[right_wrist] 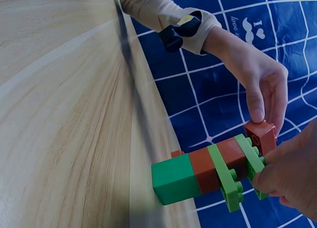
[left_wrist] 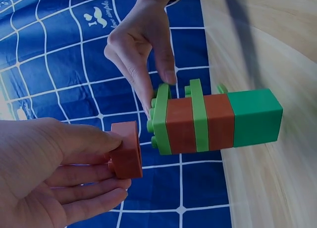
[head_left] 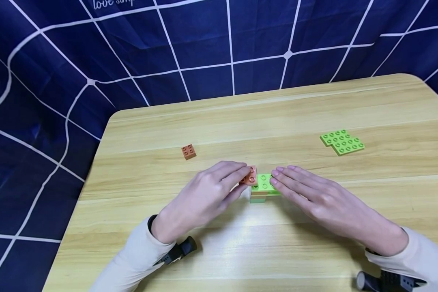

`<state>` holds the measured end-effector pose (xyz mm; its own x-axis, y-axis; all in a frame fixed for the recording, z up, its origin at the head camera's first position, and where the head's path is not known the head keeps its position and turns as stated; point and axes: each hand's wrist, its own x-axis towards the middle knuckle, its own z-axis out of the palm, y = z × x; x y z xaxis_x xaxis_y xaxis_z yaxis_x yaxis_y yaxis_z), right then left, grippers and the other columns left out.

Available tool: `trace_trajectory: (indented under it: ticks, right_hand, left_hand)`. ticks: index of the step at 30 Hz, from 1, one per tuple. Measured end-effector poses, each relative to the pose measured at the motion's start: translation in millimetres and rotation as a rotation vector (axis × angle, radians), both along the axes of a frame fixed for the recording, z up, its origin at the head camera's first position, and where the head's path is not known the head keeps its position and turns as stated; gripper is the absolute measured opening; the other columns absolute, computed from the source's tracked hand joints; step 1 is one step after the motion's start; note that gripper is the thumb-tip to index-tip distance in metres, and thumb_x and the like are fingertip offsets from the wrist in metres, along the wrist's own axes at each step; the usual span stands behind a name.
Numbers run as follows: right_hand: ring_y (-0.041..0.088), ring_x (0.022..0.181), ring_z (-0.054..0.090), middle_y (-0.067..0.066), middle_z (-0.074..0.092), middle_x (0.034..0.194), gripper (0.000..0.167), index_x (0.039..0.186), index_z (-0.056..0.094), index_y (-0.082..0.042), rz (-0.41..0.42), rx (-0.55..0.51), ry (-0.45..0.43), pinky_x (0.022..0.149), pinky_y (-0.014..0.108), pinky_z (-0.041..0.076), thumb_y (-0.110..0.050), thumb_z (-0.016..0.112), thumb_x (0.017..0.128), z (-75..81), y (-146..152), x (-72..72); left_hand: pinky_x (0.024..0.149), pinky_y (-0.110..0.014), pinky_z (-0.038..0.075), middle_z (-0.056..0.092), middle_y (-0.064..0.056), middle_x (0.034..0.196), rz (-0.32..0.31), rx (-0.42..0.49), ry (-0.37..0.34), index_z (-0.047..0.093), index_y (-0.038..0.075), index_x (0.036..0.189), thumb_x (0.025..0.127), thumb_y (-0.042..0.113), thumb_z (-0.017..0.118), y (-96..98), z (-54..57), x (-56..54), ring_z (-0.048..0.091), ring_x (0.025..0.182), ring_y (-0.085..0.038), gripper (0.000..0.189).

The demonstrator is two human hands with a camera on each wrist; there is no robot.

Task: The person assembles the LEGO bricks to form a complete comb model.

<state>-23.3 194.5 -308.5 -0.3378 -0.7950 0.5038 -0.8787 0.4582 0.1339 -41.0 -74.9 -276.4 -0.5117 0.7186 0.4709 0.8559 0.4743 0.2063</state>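
Note:
My left hand (head_left: 204,192) pinches a reddish-brown toy brick (left_wrist: 128,148) between thumb and fingers. The brick is just above the left end of a stack of building blocks; the left wrist view shows a gap between them. From the bottom, the stack has a dark green block (left_wrist: 257,118), a brown brick (left_wrist: 219,121), a light green plate (left_wrist: 199,116), another brown brick (left_wrist: 180,125) and a light green top plate (head_left: 264,183). My right hand (head_left: 317,198) holds the right end of that top plate, its fingers partly hiding it.
On the wooden table (head_left: 241,129), a loose brown brick (head_left: 188,151) lies at the back left. Light green plates (head_left: 342,142) lie at the back right, side by side or overlapping. Beyond the table's far edge hangs a blue cloth (head_left: 204,44) with white lines.

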Motion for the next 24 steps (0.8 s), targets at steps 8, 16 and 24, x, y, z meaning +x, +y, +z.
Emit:
trace_trajectory:
  ticks: [8,16,24]
  right_hand:
    - [0.038,0.113,0.06,0.022,0.058,0.13,0.046,0.124,0.06,0.005,-0.003,-0.007,-0.01,0.118,0.033,0.021,-0.003,0.019,0.106,-0.3,0,1.1]
    - [0.039,0.114,0.059,0.022,0.057,0.131,0.046,0.126,0.059,0.006,0.0,-0.008,-0.012,0.118,0.034,0.023,-0.002,0.019,0.105,0.0,0,0.1]
    - [0.039,0.114,0.059,0.023,0.057,0.131,0.044,0.129,0.057,0.005,0.01,-0.012,-0.004,0.118,0.036,0.025,-0.001,0.02,0.105,0.3,0,-0.5]
  left_hand:
    - [0.1,-0.024,0.047,0.068,-0.012,0.114,-0.026,-0.005,0.005,0.066,-0.004,0.115,0.087,0.011,0.071,7.2,-1.4,-0.1,0.063,0.109,-0.022,0.032]
    - [0.1,-0.023,0.047,0.068,-0.011,0.113,-0.046,-0.005,0.022,0.067,-0.002,0.114,0.09,0.011,0.068,13.8,-4.9,-2.1,0.064,0.108,-0.021,0.028]
    - [0.098,-0.021,0.048,0.069,-0.01,0.111,-0.053,0.005,0.018,0.068,-0.001,0.112,0.091,0.01,0.067,17.9,-7.3,-3.5,0.064,0.106,-0.02,0.025]
